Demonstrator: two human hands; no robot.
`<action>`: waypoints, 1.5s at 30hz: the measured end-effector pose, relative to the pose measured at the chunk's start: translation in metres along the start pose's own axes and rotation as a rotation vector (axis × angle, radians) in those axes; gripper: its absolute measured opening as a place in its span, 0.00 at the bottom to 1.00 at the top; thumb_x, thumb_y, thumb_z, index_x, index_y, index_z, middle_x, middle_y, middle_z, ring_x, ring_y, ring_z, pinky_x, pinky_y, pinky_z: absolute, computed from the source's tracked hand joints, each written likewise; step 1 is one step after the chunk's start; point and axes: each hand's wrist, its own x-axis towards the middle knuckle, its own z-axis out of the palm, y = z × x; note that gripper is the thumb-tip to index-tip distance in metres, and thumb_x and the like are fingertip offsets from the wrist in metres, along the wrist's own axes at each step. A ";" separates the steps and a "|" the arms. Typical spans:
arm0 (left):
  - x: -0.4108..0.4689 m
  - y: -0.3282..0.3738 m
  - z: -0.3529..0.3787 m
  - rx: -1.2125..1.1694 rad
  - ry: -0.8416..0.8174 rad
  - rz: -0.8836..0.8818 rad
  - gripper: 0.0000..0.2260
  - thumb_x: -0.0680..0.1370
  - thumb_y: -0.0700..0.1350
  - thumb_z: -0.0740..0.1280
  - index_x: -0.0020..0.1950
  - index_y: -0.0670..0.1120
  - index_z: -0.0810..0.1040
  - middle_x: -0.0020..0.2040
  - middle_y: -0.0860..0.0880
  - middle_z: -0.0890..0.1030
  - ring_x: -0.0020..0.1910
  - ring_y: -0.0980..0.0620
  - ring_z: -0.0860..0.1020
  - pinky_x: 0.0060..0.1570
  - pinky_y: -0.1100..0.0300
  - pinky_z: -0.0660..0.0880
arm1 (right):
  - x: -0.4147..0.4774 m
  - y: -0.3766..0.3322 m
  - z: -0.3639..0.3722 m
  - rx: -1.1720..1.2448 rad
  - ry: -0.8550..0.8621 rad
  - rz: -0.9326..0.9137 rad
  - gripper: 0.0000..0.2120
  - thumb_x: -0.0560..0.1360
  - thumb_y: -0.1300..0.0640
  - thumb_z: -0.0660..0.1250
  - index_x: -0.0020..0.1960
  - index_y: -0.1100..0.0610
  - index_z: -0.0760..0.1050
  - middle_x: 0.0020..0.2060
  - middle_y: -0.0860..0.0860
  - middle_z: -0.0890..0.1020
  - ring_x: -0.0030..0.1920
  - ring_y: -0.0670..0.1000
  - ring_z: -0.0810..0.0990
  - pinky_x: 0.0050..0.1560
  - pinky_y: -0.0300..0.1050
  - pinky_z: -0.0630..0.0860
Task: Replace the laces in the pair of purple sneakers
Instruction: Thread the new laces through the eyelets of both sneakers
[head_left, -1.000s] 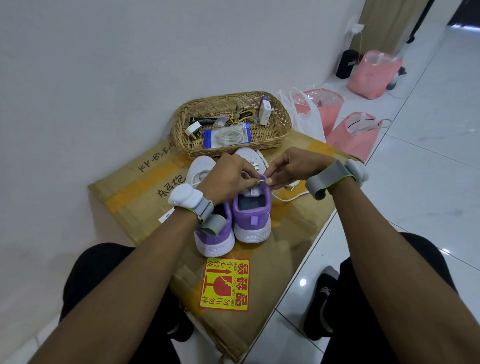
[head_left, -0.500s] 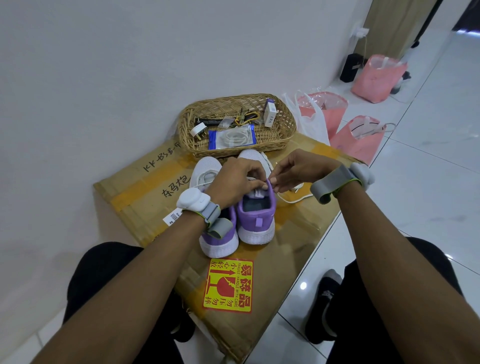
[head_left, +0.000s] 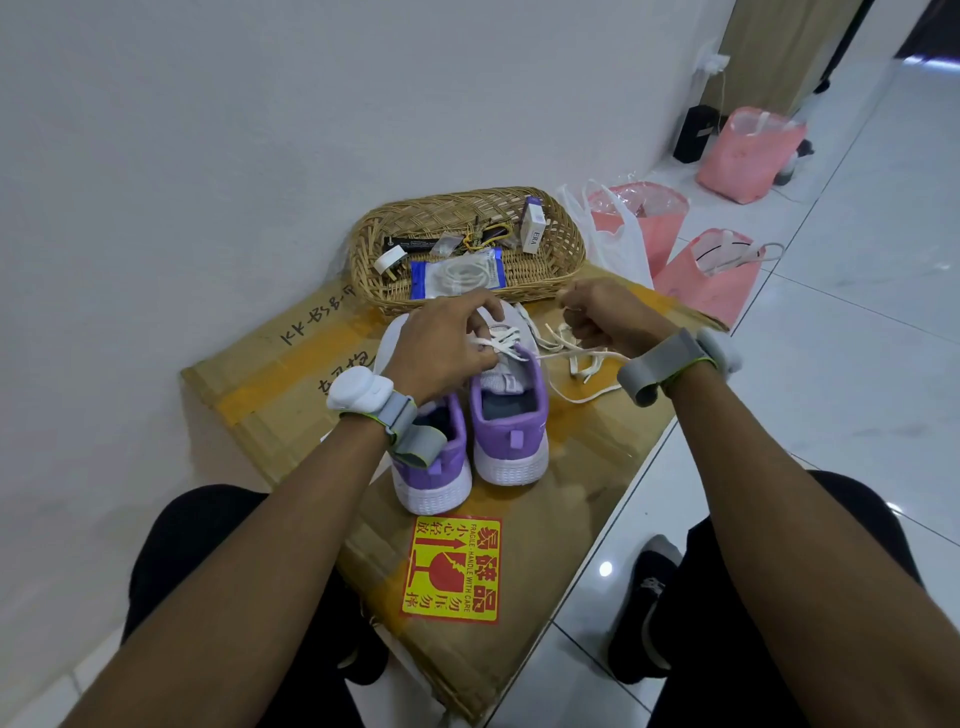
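A single wide-angle view, worn on the person's head, faces forward and steeply down. Both forearms enter from the bottom edge and converge just above the centre. There the left hand (head_left: 441, 348) and right hand (head_left: 602, 317) each pinch a white lace (head_left: 576, 357) at the purple sneakers (head_left: 511, 431). The camera sits close: the arms fill much of the lower half, and dark-clad knees flank the cardboard box (head_left: 291, 374) on either side. The box runs diagonally through the middle, with a wicker basket (head_left: 467, 208) at its far end. A white wall (head_left: 208, 130) fills the upper left. A tiled floor (head_left: 857, 338) stretches up the right side to pink bags (head_left: 748, 156) near the top corner.
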 end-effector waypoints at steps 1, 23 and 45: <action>0.000 -0.002 0.000 -0.002 0.010 0.006 0.17 0.64 0.47 0.70 0.51 0.57 0.76 0.38 0.57 0.82 0.41 0.53 0.79 0.44 0.49 0.78 | -0.004 0.000 -0.003 -0.188 0.014 -0.057 0.14 0.79 0.58 0.64 0.34 0.54 0.69 0.27 0.51 0.65 0.25 0.48 0.60 0.25 0.36 0.59; -0.003 -0.009 0.006 -0.107 0.004 0.011 0.21 0.65 0.43 0.74 0.56 0.53 0.78 0.48 0.49 0.75 0.40 0.51 0.75 0.44 0.55 0.76 | -0.018 0.023 -0.003 -0.795 0.022 -0.416 0.05 0.67 0.51 0.79 0.41 0.48 0.84 0.54 0.49 0.81 0.56 0.52 0.78 0.56 0.46 0.72; -0.005 -0.006 0.004 -0.198 -0.051 -0.062 0.20 0.67 0.40 0.75 0.57 0.52 0.77 0.41 0.47 0.79 0.31 0.53 0.75 0.38 0.55 0.76 | -0.019 0.013 -0.013 -0.575 -0.146 -0.285 0.15 0.64 0.50 0.80 0.49 0.49 0.86 0.57 0.47 0.83 0.56 0.50 0.81 0.57 0.45 0.76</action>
